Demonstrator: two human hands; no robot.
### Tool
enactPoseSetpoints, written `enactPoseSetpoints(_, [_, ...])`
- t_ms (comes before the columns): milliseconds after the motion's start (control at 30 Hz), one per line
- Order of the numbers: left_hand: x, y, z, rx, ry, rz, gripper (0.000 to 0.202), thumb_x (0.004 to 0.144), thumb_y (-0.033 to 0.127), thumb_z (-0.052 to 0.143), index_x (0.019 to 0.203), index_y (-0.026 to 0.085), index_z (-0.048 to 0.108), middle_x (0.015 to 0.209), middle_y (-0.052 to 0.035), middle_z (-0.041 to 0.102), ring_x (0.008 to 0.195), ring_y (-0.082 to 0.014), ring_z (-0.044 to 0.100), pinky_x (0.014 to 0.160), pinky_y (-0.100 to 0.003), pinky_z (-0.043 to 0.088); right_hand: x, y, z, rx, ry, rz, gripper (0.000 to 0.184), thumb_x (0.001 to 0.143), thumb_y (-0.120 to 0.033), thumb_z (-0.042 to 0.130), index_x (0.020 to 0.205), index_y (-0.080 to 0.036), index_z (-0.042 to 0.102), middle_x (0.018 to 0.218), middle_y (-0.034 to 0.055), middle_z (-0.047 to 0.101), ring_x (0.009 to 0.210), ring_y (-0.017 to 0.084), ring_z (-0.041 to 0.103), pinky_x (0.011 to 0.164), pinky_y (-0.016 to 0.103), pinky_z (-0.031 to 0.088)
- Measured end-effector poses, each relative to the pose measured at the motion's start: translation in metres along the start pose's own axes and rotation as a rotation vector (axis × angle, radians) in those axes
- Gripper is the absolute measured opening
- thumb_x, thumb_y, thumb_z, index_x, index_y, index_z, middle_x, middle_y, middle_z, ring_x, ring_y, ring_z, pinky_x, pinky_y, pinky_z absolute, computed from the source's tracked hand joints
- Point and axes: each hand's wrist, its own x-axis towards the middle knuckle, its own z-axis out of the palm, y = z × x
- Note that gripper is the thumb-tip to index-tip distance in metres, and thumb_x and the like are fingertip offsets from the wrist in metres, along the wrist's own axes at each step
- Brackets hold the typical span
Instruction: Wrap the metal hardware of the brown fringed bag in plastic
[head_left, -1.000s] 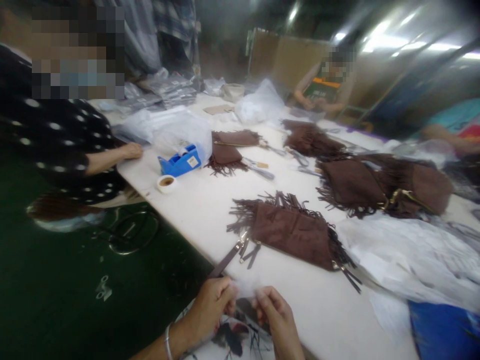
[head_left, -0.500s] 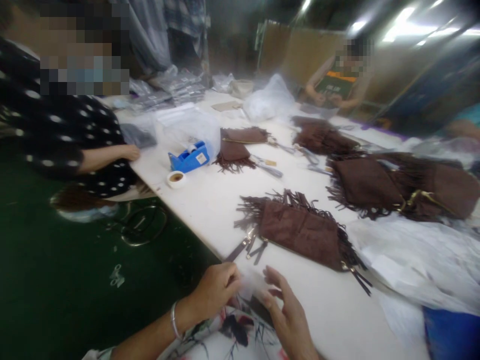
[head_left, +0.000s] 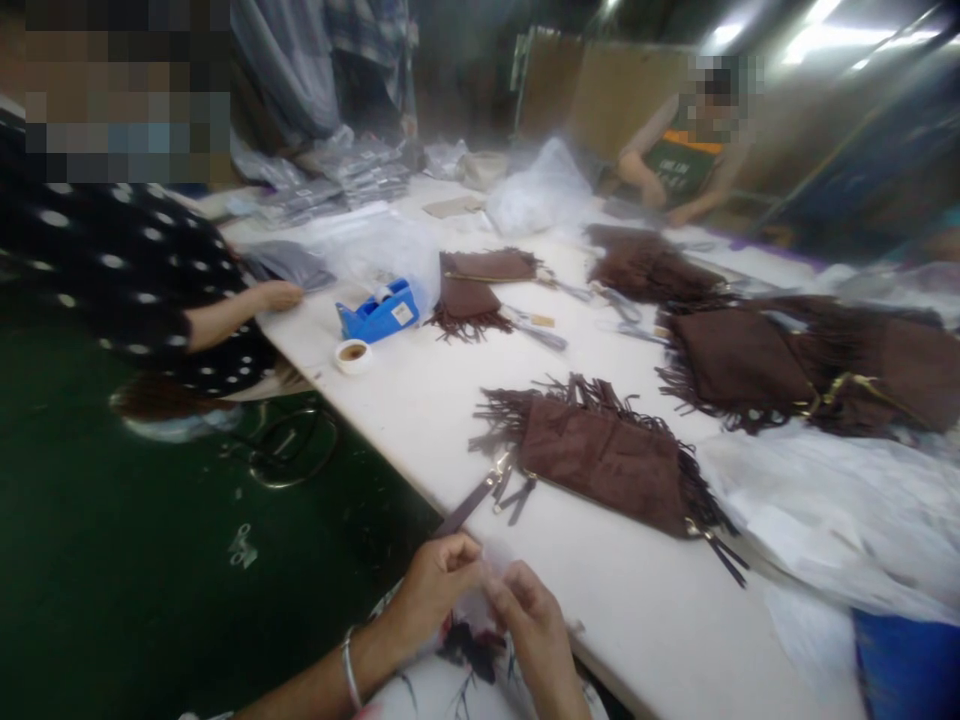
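Bench [head_left: 405, 420]: white, flat. Bag [head_left: 604, 460]: brown, suede-like, oblong, fringed, lying on it. Left hand [head_left: 436, 588]: fingers pinched closed, gripping film [head_left: 472, 606]. Right hand [head_left: 537, 625]: fingers, spread half a second ago, now drawn together on the film; both hands apparently share it. The film: thin, translucent, crumpled, between both hands.

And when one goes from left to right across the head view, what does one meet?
Co-worker's hand, white roll, person's left hand, person's right hand, blue material at the lower right.
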Motion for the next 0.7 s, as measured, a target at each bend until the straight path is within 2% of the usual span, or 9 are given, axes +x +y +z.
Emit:
enactPoseSetpoints(67, [0.002, -0.001, 0.001, -0.008, 0.063, -0.001, 0.024, 0.082, 0.037, 0.061, 0.071, 0.015, 0.06, 0.064, -0.0002, 0.058, 0.061, -0.0148, 0.054, 0.06, -0.026, 0.04, 0.003, -0.004, -0.009, -0.188, -0.022, -0.054, 0.026, 0.087, -0.045, 0.054, 0.075, -0.022, 0.055, 0.065, -0.0022, 0.057, 0.06, 0.015, 0.054, 0.057, 0.025, 0.045])
enactPoseSetpoints(133, [0.005, 0.002, 0.0, 0.054, 0.093, 0.051, 0.024, 0.084, 0.035, 0.057, 0.071, 0.016, 0.062, 0.069, -0.0012, 0.06, 0.064, -0.0159, 0.055, 0.062, -0.026, 0.041, 0.014, -0.013, -0.027, -0.492, 0.055, -0.238, 0.019, 0.091, -0.034, 0.047, 0.09, -0.023, 0.063, 0.083, 0.0021, 0.065, 0.076, 0.019, 0.061, 0.071, 0.029, 0.048])
enactPoseSetpoints(167, [0.008, 0.003, -0.001, 0.108, 0.093, 0.103, 0.021, 0.084, 0.032, 0.056, 0.071, 0.016, 0.062, 0.073, -0.0022, 0.062, 0.069, -0.0168, 0.057, 0.066, -0.027, 0.042, 0.023, -0.019, -0.039, -0.673, 0.115, -0.351, 0.022, 0.092, -0.026, 0.044, 0.101, -0.025, 0.064, 0.094, 0.004, 0.067, 0.086, 0.021, 0.061, 0.077, 0.031, 0.047])
enactPoseSetpoints(233, [0.016, 0.006, -0.006, 0.239, 0.098, 0.222, 0.017, 0.082, 0.027, 0.056, 0.07, 0.017, 0.063, 0.081, -0.0034, 0.064, 0.078, -0.0181, 0.058, 0.074, -0.027, 0.042, 0.044, -0.03, -0.063, -1.03, 0.186, -0.546, 0.043, 0.087, -0.01, 0.04, 0.12, -0.028, 0.06, 0.115, 0.0071, 0.062, 0.098, 0.023, 0.059, 0.082, 0.033, 0.046])
enactPoseSetpoints(300, [0.025, 0.007, -0.016, 0.361, 0.143, 0.274, 0.014, 0.08, 0.024, 0.057, 0.069, 0.017, 0.062, 0.078, -0.0028, 0.064, 0.077, -0.0179, 0.057, 0.073, -0.027, 0.041, 0.067, -0.042, -0.081, -1.324, 0.137, -0.69, 0.059, 0.08, 0.0, 0.038, 0.129, -0.028, 0.055, 0.121, 0.0094, 0.058, 0.101, 0.023, 0.058, 0.081, 0.033, 0.047])
enactPoseSetpoints(367, [0.033, 0.006, -0.03, 0.436, 0.194, 0.245, 0.013, 0.079, 0.025, 0.057, 0.069, 0.017, 0.061, 0.071, -0.001, 0.062, 0.07, -0.0169, 0.055, 0.067, -0.026, 0.039, 0.086, -0.052, -0.089, -1.505, 0.045, -0.794, 0.058, 0.08, 0.002, 0.041, 0.129, -0.026, 0.055, 0.118, 0.0106, 0.058, 0.098, 0.023, 0.057, 0.08, 0.032, 0.048])
enactPoseSetpoints(467, [0.037, 0.003, -0.049, 0.474, 0.203, 0.204, 0.011, 0.077, 0.025, 0.058, 0.07, 0.017, 0.062, 0.067, 0.0006, 0.061, 0.066, -0.0158, 0.053, 0.062, -0.025, 0.036, 0.102, -0.061, -0.088, -1.629, -0.05, -0.863, 0.039, 0.085, -0.004, 0.049, 0.118, -0.022, 0.059, 0.108, 0.0093, 0.058, 0.094, 0.021, 0.055, 0.079, 0.032, 0.049])
enactPoseSetpoints(533, [0.033, 0.001, -0.056, 0.472, 0.197, 0.206, 0.01, 0.076, 0.024, 0.059, 0.069, 0.017, 0.062, 0.068, 0.0009, 0.062, 0.067, -0.0153, 0.054, 0.062, -0.025, 0.036, 0.105, -0.063, -0.081, -1.655, -0.05, -0.869, 0.029, 0.086, -0.007, 0.05, 0.109, -0.02, 0.06, 0.105, 0.0084, 0.057, 0.093, 0.021, 0.054, 0.078, 0.032, 0.049])
enactPoseSetpoints(700, [0.014, -0.002, -0.064, 0.441, 0.191, 0.132, 0.012, 0.075, 0.027, 0.062, 0.069, 0.016, 0.061, 0.067, 0.0015, 0.06, 0.064, -0.014, 0.051, 0.059, -0.024, 0.033, 0.099, -0.057, -0.061, -1.595, -0.064, -0.917, 0.027, 0.088, -0.003, 0.044, 0.104, -0.019, 0.058, 0.111, 0.0098, 0.056, 0.096, 0.021, 0.054, 0.079, 0.031, 0.05])
